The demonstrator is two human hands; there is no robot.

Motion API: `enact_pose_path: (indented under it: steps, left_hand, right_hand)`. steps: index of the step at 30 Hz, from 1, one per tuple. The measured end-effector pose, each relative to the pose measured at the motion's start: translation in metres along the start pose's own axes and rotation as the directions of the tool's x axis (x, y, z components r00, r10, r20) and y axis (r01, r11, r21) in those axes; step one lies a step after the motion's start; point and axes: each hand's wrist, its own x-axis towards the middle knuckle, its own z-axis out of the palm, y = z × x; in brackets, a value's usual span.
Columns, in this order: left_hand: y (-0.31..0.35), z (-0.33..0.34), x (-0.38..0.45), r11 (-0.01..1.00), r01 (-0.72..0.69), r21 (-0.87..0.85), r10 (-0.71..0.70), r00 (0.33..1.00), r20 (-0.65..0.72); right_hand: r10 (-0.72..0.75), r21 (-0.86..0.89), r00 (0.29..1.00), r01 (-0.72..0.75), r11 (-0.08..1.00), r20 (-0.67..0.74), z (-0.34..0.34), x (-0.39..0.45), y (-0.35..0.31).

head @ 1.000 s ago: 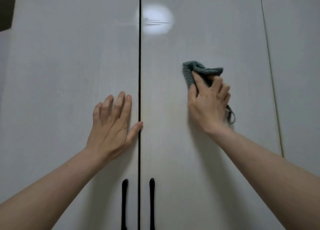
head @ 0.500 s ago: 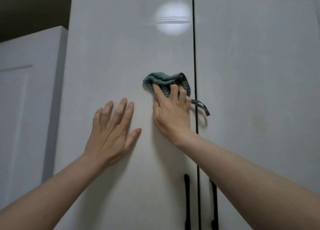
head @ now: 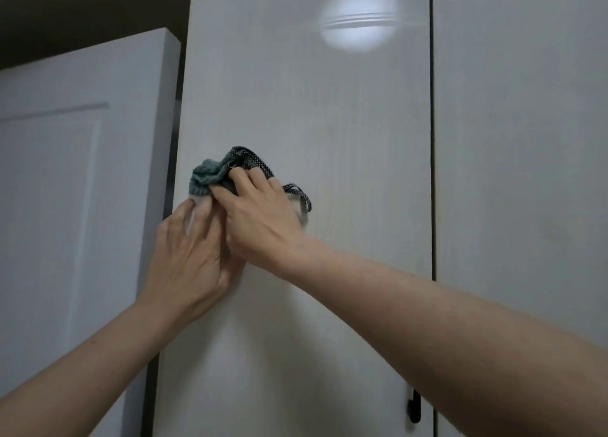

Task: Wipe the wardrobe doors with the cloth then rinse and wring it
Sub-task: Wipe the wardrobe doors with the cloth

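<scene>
Two wardrobe doors, one cloth, two hands, one black handle, one white door.

The wardrobe door has a smooth, glossy finish, pale with a faint wood-grain pattern, and it mirrors a round light. The cloth is soft teal fabric with a ribbed, knitted look; its hanging loop is dark woven tape with small light dots. The handle looks black and matt. The white room door looks painted, smooth and matt.

No legible text or labels.
</scene>
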Motion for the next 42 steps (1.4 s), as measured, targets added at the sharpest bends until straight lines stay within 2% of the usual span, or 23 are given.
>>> enact_pose_path:
  steps: [2,3,6,7,8,12,15,17,20,21,22,24,26,27,32,34,38,40,42]
  left_hand:
    - [-0.003,0.002,-0.004,0.999,0.033,0.03,-0.033,0.999,0.018]
    - [-0.003,0.004,-0.005,0.998,0.051,0.043,-0.053,0.998,0.037]
    - [-0.006,0.01,-0.009,0.995,0.092,0.05,-0.095,0.993,0.065]
    - [-0.006,0.011,-0.009,0.994,0.095,0.046,-0.098,0.993,0.065]
    - [-0.006,0.011,-0.009,0.994,0.102,0.038,-0.105,0.992,0.07]
    - [-0.001,0.009,-0.009,0.993,0.118,0.007,-0.118,0.99,0.076]
    - [0.007,0.008,-0.011,0.987,0.158,-0.013,-0.156,0.984,0.081]
    - [0.013,0.009,-0.012,0.98,0.196,-0.025,-0.193,0.978,0.077]
    - [0.027,0.012,-0.012,0.958,0.269,-0.097,-0.26,0.961,0.094]
    - [0.033,0.012,-0.009,0.947,0.293,-0.129,-0.281,0.954,0.099]
    - [0.042,0.014,-0.009,0.938,0.311,-0.151,-0.296,0.948,0.113]
    - [0.058,0.017,-0.008,0.931,0.324,-0.17,-0.309,0.945,0.11]
    - [0.072,0.018,-0.007,0.932,0.313,-0.18,-0.302,0.949,0.089]
    - [0.078,0.018,-0.006,0.934,0.307,-0.183,-0.297,0.951,0.082]
    - [0.12,0.017,-0.011,0.95,0.236,-0.203,-0.22,0.97,0.099]
    - [0.139,0.018,-0.011,0.96,0.196,-0.199,-0.179,0.979,0.102]
    - [0.173,0.022,-0.006,0.976,0.123,-0.182,-0.111,0.991,0.078]
    - [0.193,0.023,-0.001,0.984,0.082,-0.157,-0.077,0.996,0.037]
    - [0.214,0.023,0.004,0.987,0.062,-0.148,-0.063,0.998,-0.004]
  right_hand:
    - [-0.03,-0.002,0.999,0.03,1.0,0.012,-0.004,0.003,0.009]
    - [0.012,-0.003,1.0,-0.012,1.0,-0.003,-0.006,0.007,0.016]
    - [0.26,0.023,0.962,-0.259,0.966,-0.085,-0.011,0.02,0.032]
    - [0.291,0.009,0.951,-0.291,0.957,-0.103,-0.008,0.019,0.031]
    - [0.269,-0.019,0.957,-0.273,0.962,-0.11,-0.004,0.016,0.027]
    - [0.004,-0.056,0.998,-0.007,0.998,-0.065,0.014,-0.013,0.007]
    - [-0.062,-0.04,0.997,0.06,0.997,-0.052,0.011,-0.021,0.017]
    - [-0.026,-0.062,0.997,0.022,0.998,-0.078,0.002,-0.019,0.036]
    - [0.237,-0.059,0.961,-0.247,0.967,-0.144,-0.01,-0.028,0.07]
    - [0.279,-0.07,0.946,-0.293,0.953,-0.163,-0.01,-0.035,0.074]
    - [0.27,-0.092,0.948,-0.288,0.953,-0.17,-0.008,-0.048,0.075]
    - [0.158,-0.128,0.978,-0.175,0.976,-0.136,-0.005,-0.073,0.074]
    - [0.108,-0.136,0.991,-0.118,0.984,-0.084,-0.01,-0.09,0.086]
    - [0.128,-0.137,0.989,-0.137,0.981,-0.075,-0.016,-0.095,0.096]
    - [0.367,-0.15,0.925,-0.379,0.913,-0.101,-0.049,-0.129,0.161]
    - [0.466,-0.151,0.88,-0.475,0.867,-0.098,-0.061,-0.145,0.188]
    - [0.661,-0.154,0.737,-0.676,0.721,-0.141,-0.07,-0.178,0.215]
    - [0.64,-0.193,0.756,-0.654,0.731,-0.137,-0.064,-0.197,0.212]
    - [0.575,-0.212,0.809,-0.587,0.781,-0.124,-0.061,-0.212,0.208]
